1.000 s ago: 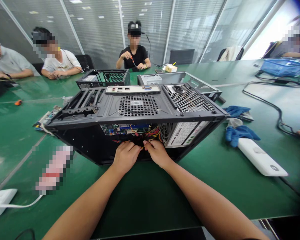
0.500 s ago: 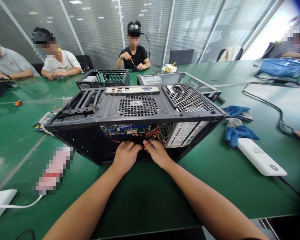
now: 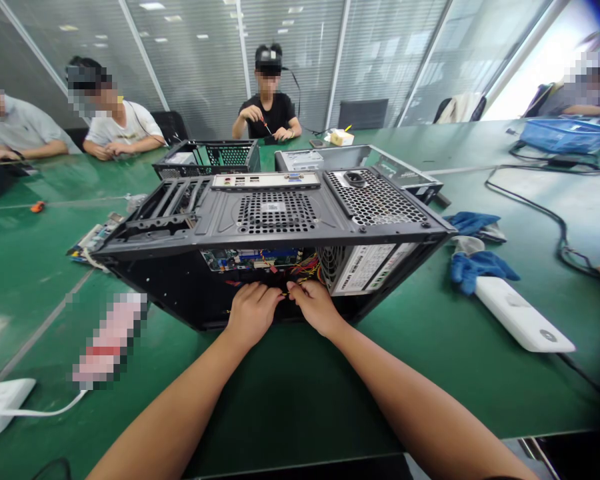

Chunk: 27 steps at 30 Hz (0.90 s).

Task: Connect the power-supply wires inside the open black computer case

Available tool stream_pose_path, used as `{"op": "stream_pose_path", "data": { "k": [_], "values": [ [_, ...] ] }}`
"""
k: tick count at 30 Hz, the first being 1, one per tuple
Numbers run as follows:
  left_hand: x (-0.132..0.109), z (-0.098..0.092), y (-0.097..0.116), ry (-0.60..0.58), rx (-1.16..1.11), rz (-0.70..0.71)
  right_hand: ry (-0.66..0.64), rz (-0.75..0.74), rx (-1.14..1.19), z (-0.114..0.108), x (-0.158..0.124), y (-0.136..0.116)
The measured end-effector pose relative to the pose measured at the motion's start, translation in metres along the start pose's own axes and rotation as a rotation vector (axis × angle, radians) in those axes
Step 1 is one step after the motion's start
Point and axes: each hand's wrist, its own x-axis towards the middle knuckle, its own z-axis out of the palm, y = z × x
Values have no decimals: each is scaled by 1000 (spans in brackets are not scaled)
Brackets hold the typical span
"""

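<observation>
A black computer case (image 3: 215, 230) rests on the green table with its open side facing me. Inside it show a motherboard (image 3: 250, 259), a power supply (image 3: 370, 267) and a bundle of coloured wires (image 3: 307, 267). My left hand (image 3: 253, 310) reaches into the opening, its fingers pinched on a thin yellow-and-black cable (image 3: 286, 294). Close beside it, my right hand (image 3: 314, 305) pinches the same cable, thumb and forefinger together. The ends of the cable are hidden behind my fingers and in the dark case.
Behind the case stand two other open cases, one black (image 3: 210, 157) and one silver (image 3: 380, 163). To the right lie blue gloves (image 3: 485, 263) and a white power bank (image 3: 523, 313). A circuit board (image 3: 93, 240) is at left. Across the table a person (image 3: 269, 110) holds a screwdriver.
Both my hands stay almost in place inside the case, still pinching the cable. Across the table, the person's screwdriver hand has shifted slightly.
</observation>
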Motion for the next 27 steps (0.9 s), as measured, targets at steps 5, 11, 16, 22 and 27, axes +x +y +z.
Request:
{"op": "stream_pose_path", "data": {
  "k": [5,11,16,22,27],
  "values": [
    [1,0,0,-17,31,16,-11,-5,-5,0,0,0],
    [2,-1,0,-39,32,20,-31,-2,-15,-3,-1,-2],
    [2,-3,0,-31,17,5,-32,4,-27,-3,0,-4],
    [0,-2,-1,-44,-11,-9,-17,-7,-26,-3,-1,-6],
    [0,0,0,-62,-13,-10,-25,-1,-18,-2,-1,-3]
  ]
}}
